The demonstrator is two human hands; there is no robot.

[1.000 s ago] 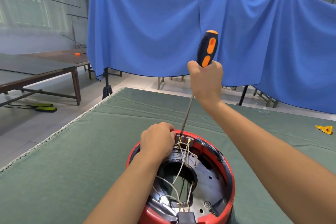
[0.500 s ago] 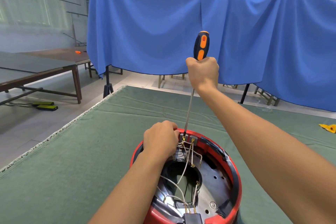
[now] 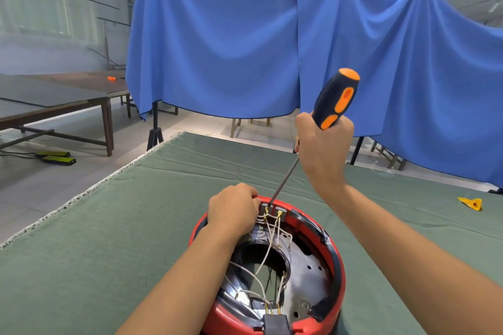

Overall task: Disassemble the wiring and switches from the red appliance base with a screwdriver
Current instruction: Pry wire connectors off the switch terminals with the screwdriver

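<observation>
The red appliance base (image 3: 339, 277) lies open side up on the green table cloth, near the front edge. White wires (image 3: 265, 255) with brass terminals run from a switch block (image 3: 273, 209) at the far rim to a black connector (image 3: 276, 322) at the near rim. My left hand (image 3: 234, 212) curls over the far rim and pinches the wires beside the switch block. My right hand (image 3: 324, 144) grips the black and orange screwdriver (image 3: 336, 98), tilted to the right, with its tip on the switch block.
A small yellow object (image 3: 471, 203) lies on the green cloth (image 3: 109, 226) at the right. Blue drapes (image 3: 231, 43) hang behind the table. Dark wooden tables (image 3: 54, 100) stand at the left, with black and yellow items (image 3: 55, 157) on the floor beneath.
The screwdriver handle and my right hand have swung to the right, so the shaft leans more. My left hand stays at the far rim.
</observation>
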